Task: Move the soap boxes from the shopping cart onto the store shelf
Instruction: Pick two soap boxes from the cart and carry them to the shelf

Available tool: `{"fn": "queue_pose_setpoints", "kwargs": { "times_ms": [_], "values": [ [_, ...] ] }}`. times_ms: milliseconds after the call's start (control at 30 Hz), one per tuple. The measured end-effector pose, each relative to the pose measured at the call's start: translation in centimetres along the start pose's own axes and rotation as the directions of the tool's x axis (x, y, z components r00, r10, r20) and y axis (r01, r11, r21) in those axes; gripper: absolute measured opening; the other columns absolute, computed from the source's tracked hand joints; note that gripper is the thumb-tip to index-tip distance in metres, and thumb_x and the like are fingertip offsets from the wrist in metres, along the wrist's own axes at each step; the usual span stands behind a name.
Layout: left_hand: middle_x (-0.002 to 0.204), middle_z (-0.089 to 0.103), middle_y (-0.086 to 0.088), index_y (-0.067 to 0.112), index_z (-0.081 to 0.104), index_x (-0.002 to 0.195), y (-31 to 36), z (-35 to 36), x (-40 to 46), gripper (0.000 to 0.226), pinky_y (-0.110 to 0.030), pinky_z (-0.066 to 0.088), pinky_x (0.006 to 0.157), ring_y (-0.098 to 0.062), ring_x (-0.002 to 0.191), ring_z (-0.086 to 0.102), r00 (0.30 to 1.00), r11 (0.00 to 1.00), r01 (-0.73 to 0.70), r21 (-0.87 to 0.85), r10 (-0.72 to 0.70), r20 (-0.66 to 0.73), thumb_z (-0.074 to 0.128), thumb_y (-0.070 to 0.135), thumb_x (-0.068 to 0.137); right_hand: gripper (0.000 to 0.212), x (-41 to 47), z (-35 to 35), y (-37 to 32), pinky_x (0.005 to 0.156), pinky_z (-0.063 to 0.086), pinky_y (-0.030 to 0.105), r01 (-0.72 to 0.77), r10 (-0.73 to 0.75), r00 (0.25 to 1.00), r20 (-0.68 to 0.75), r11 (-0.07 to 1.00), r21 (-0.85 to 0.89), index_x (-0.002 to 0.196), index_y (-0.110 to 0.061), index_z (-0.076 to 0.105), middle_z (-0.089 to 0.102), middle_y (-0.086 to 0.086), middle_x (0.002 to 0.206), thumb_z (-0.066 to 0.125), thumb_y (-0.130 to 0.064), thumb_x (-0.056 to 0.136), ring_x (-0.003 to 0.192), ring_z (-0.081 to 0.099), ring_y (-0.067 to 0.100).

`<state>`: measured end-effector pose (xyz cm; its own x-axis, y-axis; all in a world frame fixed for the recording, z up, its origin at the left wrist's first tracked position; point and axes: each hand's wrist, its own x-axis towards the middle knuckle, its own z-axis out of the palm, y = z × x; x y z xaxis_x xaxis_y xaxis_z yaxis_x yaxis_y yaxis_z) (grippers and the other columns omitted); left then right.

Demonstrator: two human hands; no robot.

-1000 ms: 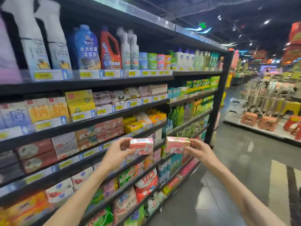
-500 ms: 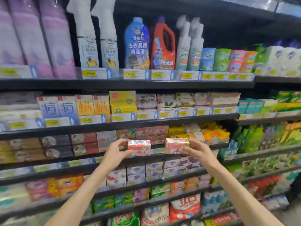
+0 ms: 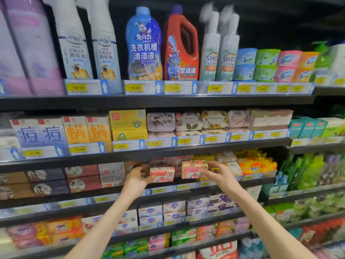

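My left hand [image 3: 137,179] grips a pink and white soap box [image 3: 162,174] by its left end. My right hand [image 3: 219,173] holds a second pink soap box [image 3: 194,169] by its right end, slightly higher. Both boxes are at the front of the third shelf [image 3: 168,189], in front of a stack of similar pink boxes [image 3: 170,160]. Whether either box rests on the shelf is unclear. The shopping cart is out of view.
Soap packs fill the shelf on both sides: red and dark boxes [image 3: 82,178] to the left, yellow packs [image 3: 255,166] to the right. The shelf above [image 3: 149,152] hangs close over the boxes. Bottles [image 3: 143,45] stand on the top shelf.
My view has turned from along the aisle to face the shelves squarely. Both hands have carried their boxes forward and up, in to the third shelf's front.
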<state>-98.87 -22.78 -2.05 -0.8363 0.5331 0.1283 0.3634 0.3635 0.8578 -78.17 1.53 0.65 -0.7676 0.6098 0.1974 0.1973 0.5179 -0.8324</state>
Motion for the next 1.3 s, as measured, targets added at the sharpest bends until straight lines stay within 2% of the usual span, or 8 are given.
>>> {"fn": "queue_pose_setpoints", "kwargs": {
  "times_ms": [100, 233, 433, 600, 800, 1000, 1100, 1300],
  "values": [
    [0.111, 0.062, 0.003, 0.017, 0.059, 0.129, 0.1, 1.5, 0.1, 0.046, -0.028, 0.047, 0.088, -0.019, 0.107, 0.063, 0.998, 0.998, 0.054, 0.034, -0.053, -0.027, 0.078, 0.020, 0.087, 0.058, 1.3, 0.1, 0.9, 0.095, 0.055, 0.037, 0.001, -0.001, 0.999, 0.033, 1.000, -0.011, 0.131, -0.016, 0.057, 0.066, -0.004, 0.120, 0.075, -0.044, 0.084, 0.105, 0.067, 0.012],
    [0.127, 0.067, -0.008, 0.009, 0.059, 0.132, -0.6, 2.6, 0.5, 0.050, -0.037, 0.053, 0.096, -0.026, 0.114, 0.065, 0.984, 0.978, 0.154, 0.138, -0.140, -0.110, 0.077, 0.024, 0.088, 0.056, 2.4, 0.6, 1.8, 0.093, 0.055, 0.035, 0.013, -0.011, 0.999, 0.047, 0.999, -0.052, 0.127, -0.017, 0.060, 0.066, -0.005, 0.115, 0.075, -0.047, 0.083, 0.106, 0.065, 0.013],
    [0.114, 0.068, -0.009, 0.013, 0.060, 0.118, -0.7, 3.5, 0.2, 0.037, -0.041, 0.057, 0.087, -0.028, 0.103, 0.067, 0.977, 0.918, 0.134, 0.374, -0.059, -0.205, 0.074, 0.030, 0.089, 0.047, 2.9, 1.2, 1.3, 0.079, 0.049, 0.022, 0.016, -0.014, 1.000, 0.022, 0.997, -0.078, 0.123, -0.017, 0.061, 0.065, -0.003, 0.112, 0.074, -0.043, 0.086, 0.100, 0.063, 0.014],
    [0.112, 0.066, -0.008, 0.015, 0.060, 0.122, -0.9, 3.9, 0.2, 0.035, -0.043, 0.057, 0.087, -0.027, 0.102, 0.065, 0.977, 0.910, 0.069, 0.408, 0.020, -0.210, 0.072, 0.026, 0.091, 0.039, 3.0, 1.9, 0.5, 0.070, 0.045, 0.013, 0.054, -0.050, 0.998, 0.036, 0.991, -0.125, 0.118, -0.017, 0.063, 0.067, -0.004, 0.105, 0.074, -0.038, 0.087, 0.095, 0.064, 0.011],
    [0.107, 0.061, -0.003, 0.021, 0.059, 0.120, -0.8, 3.9, 0.0, 0.031, -0.041, 0.056, 0.087, -0.026, 0.100, 0.063, 0.977, 0.922, 0.055, 0.383, 0.029, -0.210, 0.072, 0.025, 0.092, 0.037, 3.5, 3.1, -0.6, 0.084, 0.055, 0.031, 0.129, -0.109, 0.991, 0.078, 0.936, -0.327, 0.117, -0.009, 0.065, 0.069, 0.003, 0.110, 0.067, -0.037, 0.093, 0.098, 0.066, 0.019],
    [0.113, 0.063, -0.004, 0.022, 0.058, 0.122, -1.0, 4.0, 0.2, 0.034, -0.041, 0.056, 0.090, -0.025, 0.106, 0.063, 0.979, 0.925, 0.058, 0.375, 0.022, -0.204, 0.072, 0.027, 0.092, 0.022, 3.6, 4.5, 0.4, 0.085, 0.050, 0.034, 0.165, -0.172, 0.985, 0.028, 0.868, -0.469, 0.108, -0.011, 0.066, 0.063, 0.007, 0.107, 0.065, -0.027, 0.094, 0.101, 0.057, 0.026],
    [0.115, 0.062, -0.005, 0.020, 0.058, 0.123, -1.0, 4.0, 0.3, 0.034, -0.040, 0.055, 0.091, -0.026, 0.107, 0.063, 0.979, 0.922, 0.073, 0.380, 0.007, -0.205, 0.071, 0.027, 0.093, 0.026, 3.6, 5.1, 1.2, 0.091, 0.045, 0.040, 0.177, -0.229, 0.973, -0.009, 0.776, -0.606, 0.108, -0.008, 0.065, 0.059, 0.012, 0.111, 0.066, -0.029, 0.093, 0.107, 0.047, 0.031],
    [0.114, 0.063, -0.005, 0.021, 0.058, 0.121, -1.1, 4.1, 0.4, 0.033, -0.043, 0.056, 0.090, -0.026, 0.105, 0.063, 0.979, 0.924, 0.064, 0.377, 0.014, -0.201, 0.071, 0.027, 0.092, 0.032, 3.7, 6.0, 1.6, 0.089, 0.049, 0.040, 0.153, -0.254, 0.967, -0.035, 0.682, -0.715, 0.110, -0.010, 0.068, 0.060, 0.013, 0.112, 0.072, -0.031, 0.086, 0.103, 0.050, 0.032]
  ]
}}
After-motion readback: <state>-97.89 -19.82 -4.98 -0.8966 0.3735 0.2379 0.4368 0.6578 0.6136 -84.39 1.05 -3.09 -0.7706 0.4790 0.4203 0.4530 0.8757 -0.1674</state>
